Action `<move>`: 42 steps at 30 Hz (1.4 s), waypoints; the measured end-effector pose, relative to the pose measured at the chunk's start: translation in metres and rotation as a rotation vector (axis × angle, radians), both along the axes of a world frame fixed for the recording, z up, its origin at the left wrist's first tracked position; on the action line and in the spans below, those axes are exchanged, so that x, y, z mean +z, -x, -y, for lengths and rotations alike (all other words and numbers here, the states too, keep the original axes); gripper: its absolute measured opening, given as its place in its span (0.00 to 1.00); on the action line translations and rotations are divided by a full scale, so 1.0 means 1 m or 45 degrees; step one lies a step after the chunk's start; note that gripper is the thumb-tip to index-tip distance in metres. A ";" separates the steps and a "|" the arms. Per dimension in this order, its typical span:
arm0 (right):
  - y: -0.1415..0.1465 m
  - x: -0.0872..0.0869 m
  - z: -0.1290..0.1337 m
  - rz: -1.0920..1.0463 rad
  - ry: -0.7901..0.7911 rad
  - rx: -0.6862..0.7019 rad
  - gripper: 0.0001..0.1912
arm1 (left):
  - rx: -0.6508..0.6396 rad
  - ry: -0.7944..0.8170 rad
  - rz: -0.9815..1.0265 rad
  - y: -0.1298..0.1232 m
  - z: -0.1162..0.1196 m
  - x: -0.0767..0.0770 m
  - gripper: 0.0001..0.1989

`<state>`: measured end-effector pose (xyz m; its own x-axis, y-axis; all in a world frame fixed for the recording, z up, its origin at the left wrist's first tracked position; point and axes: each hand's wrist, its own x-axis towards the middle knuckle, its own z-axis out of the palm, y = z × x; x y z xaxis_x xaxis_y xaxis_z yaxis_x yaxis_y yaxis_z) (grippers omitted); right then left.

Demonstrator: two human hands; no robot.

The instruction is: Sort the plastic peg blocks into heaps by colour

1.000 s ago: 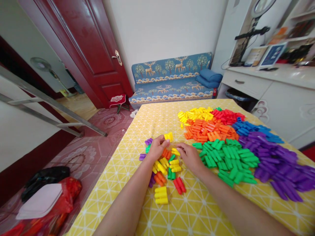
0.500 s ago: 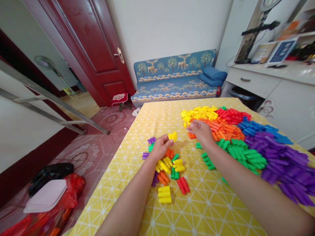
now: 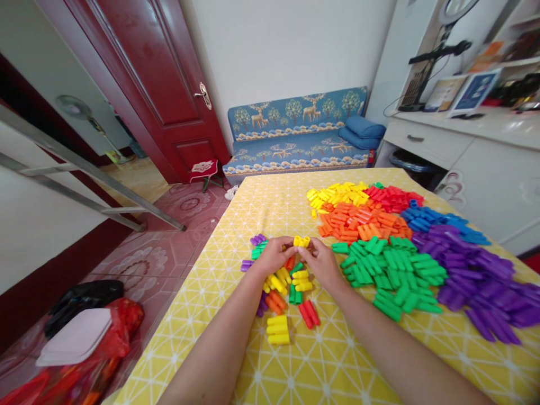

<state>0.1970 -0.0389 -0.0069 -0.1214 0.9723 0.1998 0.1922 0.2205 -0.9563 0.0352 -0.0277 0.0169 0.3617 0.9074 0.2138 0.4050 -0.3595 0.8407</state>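
Note:
Between my two hands, a little above the table, is a small group of yellow plastic tubes (image 3: pixel 301 241) joined side by side. My left hand (image 3: pixel 275 254) grips it from the left with its fingers closed. From the right, my right hand (image 3: pixel 321 260) pinches the same piece. Below and around my left hand lie joined tube pieces: a yellow piece (image 3: pixel 302 280), a red piece (image 3: pixel 309 314), an orange piece (image 3: pixel 275 302), a green piece (image 3: pixel 296 293) and purple pieces (image 3: pixel 257 239). Nearer me lies another yellow piece (image 3: pixel 278 330).
On the right side of the table (image 3: pixel 202 349) spread piles of yellow tubes (image 3: pixel 337 194), orange tubes (image 3: pixel 363 220), red tubes (image 3: pixel 392 199), blue tubes (image 3: pixel 442 220), green tubes (image 3: pixel 396 264) and purple tubes (image 3: pixel 485 275). A patterned sofa (image 3: pixel 295 152) stands beyond the table.
My right hand has come from beside the yellow and orange piles, left and towards me, to meet my left hand. Both hands now grip the yellow tubes.

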 end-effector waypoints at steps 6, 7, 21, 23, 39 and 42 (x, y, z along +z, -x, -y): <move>0.001 -0.003 0.001 -0.022 -0.008 0.009 0.12 | 0.013 -0.020 -0.031 0.000 0.000 -0.001 0.12; 0.000 -0.003 0.000 -0.023 -0.006 0.017 0.12 | 0.017 -0.022 -0.036 0.000 0.001 -0.001 0.12; -0.001 -0.008 -0.004 0.021 -0.015 0.046 0.13 | 0.050 -0.037 -0.080 0.000 0.002 0.003 0.14; -0.001 -0.008 -0.004 0.030 -0.019 0.038 0.13 | 0.047 -0.033 -0.079 0.000 0.002 0.002 0.14; -0.001 -0.010 -0.005 0.057 -0.038 0.022 0.13 | 0.061 -0.035 -0.100 0.000 0.001 0.001 0.10; -0.001 -0.010 -0.005 0.047 -0.030 0.031 0.13 | 0.055 -0.043 -0.098 0.000 0.000 0.000 0.10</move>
